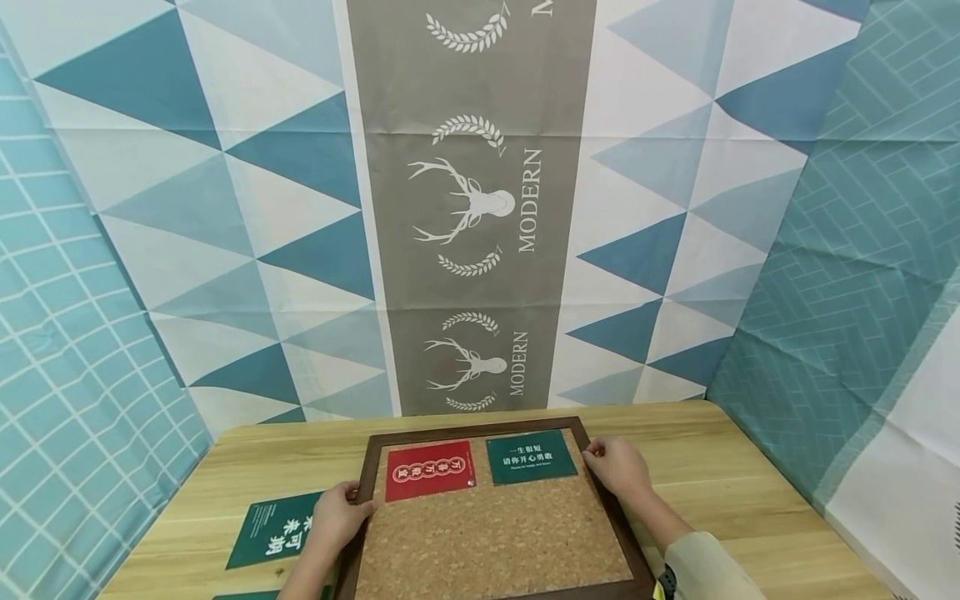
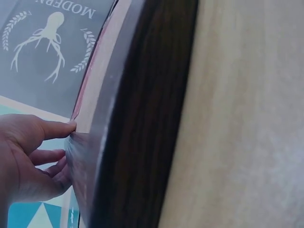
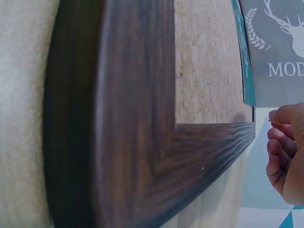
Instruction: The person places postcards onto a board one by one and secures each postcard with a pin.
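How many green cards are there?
3: one card on the cork board, another on the table, partly behind the left hand, and apparently one cut off at the bottom edge. More may be hidden.

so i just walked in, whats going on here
A person is working with both hands at a framed cork board on a wooden table. The left hand holds its left side; the right hand is at the upper right, fingertips together, though whether they pinch anything is too small to tell. A red card and a green card sit side by side on its upper part.
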`<state>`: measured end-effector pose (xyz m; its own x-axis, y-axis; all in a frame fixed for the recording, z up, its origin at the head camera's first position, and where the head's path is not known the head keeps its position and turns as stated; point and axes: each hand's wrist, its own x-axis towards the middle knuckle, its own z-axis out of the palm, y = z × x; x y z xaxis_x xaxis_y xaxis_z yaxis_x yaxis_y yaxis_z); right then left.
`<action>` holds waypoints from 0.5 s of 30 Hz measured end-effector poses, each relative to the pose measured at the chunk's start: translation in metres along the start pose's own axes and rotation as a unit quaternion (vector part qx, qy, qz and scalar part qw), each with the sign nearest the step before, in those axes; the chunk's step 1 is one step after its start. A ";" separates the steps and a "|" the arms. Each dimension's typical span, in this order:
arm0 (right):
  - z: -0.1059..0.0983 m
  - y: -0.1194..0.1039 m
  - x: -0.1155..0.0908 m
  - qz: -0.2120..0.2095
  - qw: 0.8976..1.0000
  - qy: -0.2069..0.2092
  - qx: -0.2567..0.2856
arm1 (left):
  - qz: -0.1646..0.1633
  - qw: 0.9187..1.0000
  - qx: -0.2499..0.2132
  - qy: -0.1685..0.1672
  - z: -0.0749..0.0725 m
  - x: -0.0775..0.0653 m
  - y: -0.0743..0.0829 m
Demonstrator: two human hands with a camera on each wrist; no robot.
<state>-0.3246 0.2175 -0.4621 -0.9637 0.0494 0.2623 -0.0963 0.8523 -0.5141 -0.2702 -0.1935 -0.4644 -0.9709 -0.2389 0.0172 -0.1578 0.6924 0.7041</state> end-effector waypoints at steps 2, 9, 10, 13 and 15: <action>0.000 0.000 0.001 -0.002 1.000 0.002 -0.003 | -0.003 1.000 0.003 0.001 -0.001 0.001 0.002; 0.001 -0.003 0.001 -0.010 1.000 0.007 -0.003 | 0.024 0.999 0.003 0.023 0.000 0.002 0.012; 0.001 -0.003 0.001 -0.011 1.000 0.006 0.000 | 0.032 0.999 0.007 0.029 0.001 0.002 0.014; 0.000 -0.004 0.001 -0.010 1.000 0.004 0.003 | 0.050 0.997 0.023 0.049 0.005 0.003 0.020; 0.000 -0.005 0.000 -0.009 1.000 0.002 0.005 | 0.062 0.996 0.029 0.057 0.009 0.004 0.024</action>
<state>-0.3244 0.2138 -0.4596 -0.9606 0.0362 0.2756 -0.1162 0.8484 -0.5165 -0.2795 -0.1717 -0.4536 -0.9574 -0.2219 0.1848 -0.0504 0.7584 0.6499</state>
